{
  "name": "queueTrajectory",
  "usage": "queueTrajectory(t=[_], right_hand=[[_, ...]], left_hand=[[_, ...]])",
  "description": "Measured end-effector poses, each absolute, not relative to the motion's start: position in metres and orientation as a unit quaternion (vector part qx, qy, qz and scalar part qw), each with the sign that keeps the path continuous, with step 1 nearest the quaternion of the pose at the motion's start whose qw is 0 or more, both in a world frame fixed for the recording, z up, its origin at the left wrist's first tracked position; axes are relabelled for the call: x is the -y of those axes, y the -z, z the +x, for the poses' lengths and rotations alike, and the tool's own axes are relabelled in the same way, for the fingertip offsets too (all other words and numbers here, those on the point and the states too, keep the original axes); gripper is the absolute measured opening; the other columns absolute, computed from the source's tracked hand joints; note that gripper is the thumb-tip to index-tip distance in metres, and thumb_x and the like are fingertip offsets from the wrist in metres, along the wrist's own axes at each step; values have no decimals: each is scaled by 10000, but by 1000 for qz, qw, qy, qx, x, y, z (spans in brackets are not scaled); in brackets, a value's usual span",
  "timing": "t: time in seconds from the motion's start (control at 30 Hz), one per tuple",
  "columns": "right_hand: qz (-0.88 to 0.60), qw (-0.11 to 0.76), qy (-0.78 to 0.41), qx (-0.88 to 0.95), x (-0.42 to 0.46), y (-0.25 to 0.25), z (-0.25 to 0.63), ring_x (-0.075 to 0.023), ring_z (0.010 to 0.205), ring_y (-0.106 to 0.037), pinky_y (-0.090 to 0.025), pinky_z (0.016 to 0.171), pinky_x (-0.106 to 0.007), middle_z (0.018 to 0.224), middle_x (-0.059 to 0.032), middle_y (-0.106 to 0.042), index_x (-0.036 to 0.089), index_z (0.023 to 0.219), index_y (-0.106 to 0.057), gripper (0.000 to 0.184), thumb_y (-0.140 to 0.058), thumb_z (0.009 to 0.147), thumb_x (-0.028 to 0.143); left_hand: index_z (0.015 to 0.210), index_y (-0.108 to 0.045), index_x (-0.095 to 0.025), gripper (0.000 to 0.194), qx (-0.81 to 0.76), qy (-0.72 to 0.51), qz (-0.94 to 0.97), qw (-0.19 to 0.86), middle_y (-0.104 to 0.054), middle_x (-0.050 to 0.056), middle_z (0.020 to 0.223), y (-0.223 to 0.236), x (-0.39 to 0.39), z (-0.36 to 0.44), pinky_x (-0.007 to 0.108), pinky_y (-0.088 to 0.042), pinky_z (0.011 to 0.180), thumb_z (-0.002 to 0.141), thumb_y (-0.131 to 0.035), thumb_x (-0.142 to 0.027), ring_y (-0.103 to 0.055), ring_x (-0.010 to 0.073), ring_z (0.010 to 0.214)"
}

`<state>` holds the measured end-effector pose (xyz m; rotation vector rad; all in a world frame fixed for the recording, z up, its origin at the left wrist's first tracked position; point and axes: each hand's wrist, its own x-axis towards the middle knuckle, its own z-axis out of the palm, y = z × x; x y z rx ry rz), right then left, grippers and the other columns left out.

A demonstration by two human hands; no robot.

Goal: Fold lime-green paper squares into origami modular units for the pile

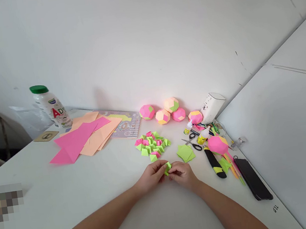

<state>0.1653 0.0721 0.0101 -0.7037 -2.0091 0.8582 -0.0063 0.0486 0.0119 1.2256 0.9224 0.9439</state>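
Both my hands meet near the middle of the white table [68, 202]. My left hand [151, 175] and my right hand [182, 174] are closed in a pinch on one small folded green paper piece [167, 167] held between them. Just beyond my hands lies a heap of small folded green and pink paper pieces [152, 145]. A short stack of green paper squares [185, 152] lies to the right of my hands.
Several pink, yellow and green paper balls [163, 116] sit by the wall. Pink and orange paper sheets [84, 139], a booklet [126, 125] and a green-capped bottle [51, 106] lie at left. Scissors [193, 142], glue bottles [203, 136], a cutter [215, 163], a phone [253, 178] and a white device [211, 106] are at right.
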Motion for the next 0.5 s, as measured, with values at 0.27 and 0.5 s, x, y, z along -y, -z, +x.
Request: queueTrajectory(t=[0.27, 0.5], right_hand=[[-302, 380, -440, 755, -74, -7, 169, -119, 536, -588, -517, 508, -259, 739, -32, -562, 181, 796, -658, 110, -577, 809, 253], [-324, 364, -494, 720, -74, -10, 169, -111, 535, -582, -505, 511, -241, 727, -19, -552, 169, 752, -635, 155, -587, 803, 307]], left_hand=[[847, -554, -169, 264, -361, -401, 588, 603, -539, -7, 693, -23, -45, -7, 223, -353, 533, 855, -424, -399, -413, 99, 550], [865, -557, -177, 266, -375, -389, 617, 572, -532, 2, 698, -30, -43, -7, 228, -348, 536, 856, -410, -399, -386, 111, 553]])
